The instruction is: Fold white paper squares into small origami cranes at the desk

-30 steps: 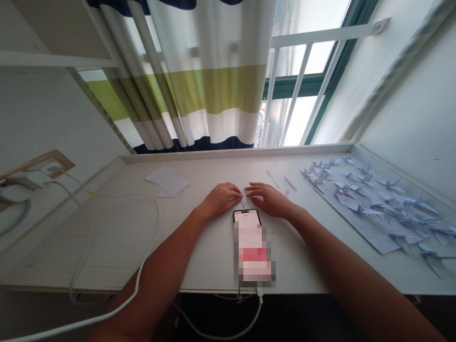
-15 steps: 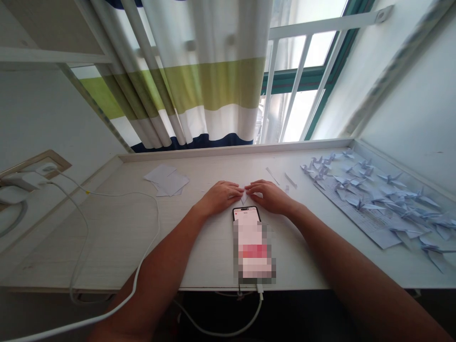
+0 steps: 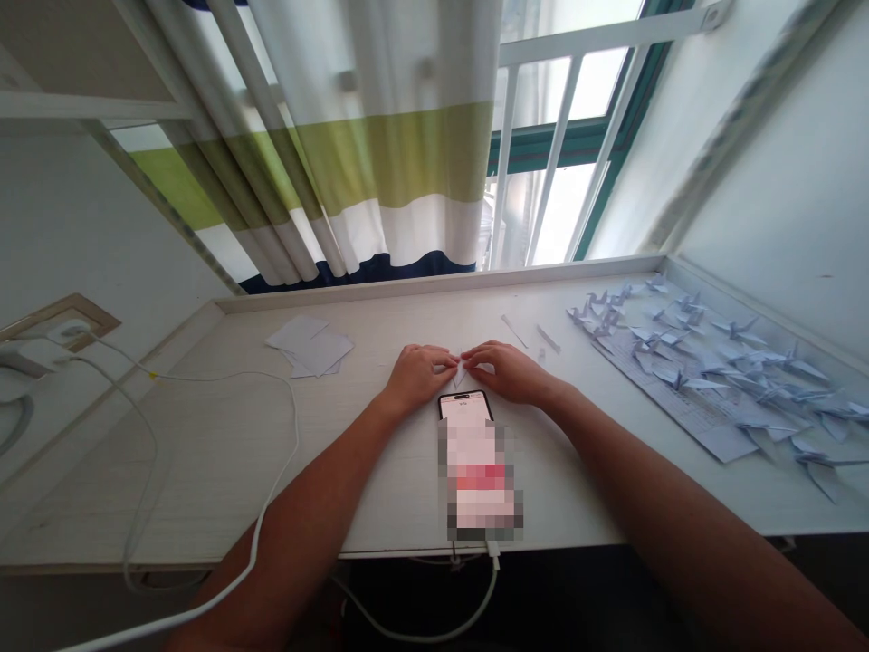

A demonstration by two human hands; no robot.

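A small piece of folded white paper [image 3: 459,374] lies on the desk just beyond the phone, partly hidden by my fingers. My left hand [image 3: 422,371] pinches its left side, fingertips closed on the paper. From the right, my right hand [image 3: 501,368] pinches it too, and the fingertips of both hands nearly meet. Right below them a phone [image 3: 465,407] lies face up, its screen lit and mostly blurred out.
Loose square paper sheets [image 3: 319,349] lie at the left. Thin paper strips [image 3: 549,338] rest beyond my right hand. Many folded paper cranes [image 3: 679,380] cover the right side, some on a printed sheet [image 3: 723,444]. A white cable [image 3: 297,417] crosses the left side.
Both hands stay at the folded paper, with the fingers slightly more raised and pinched. The whole view has shifted a little, so everything appears slightly further left.
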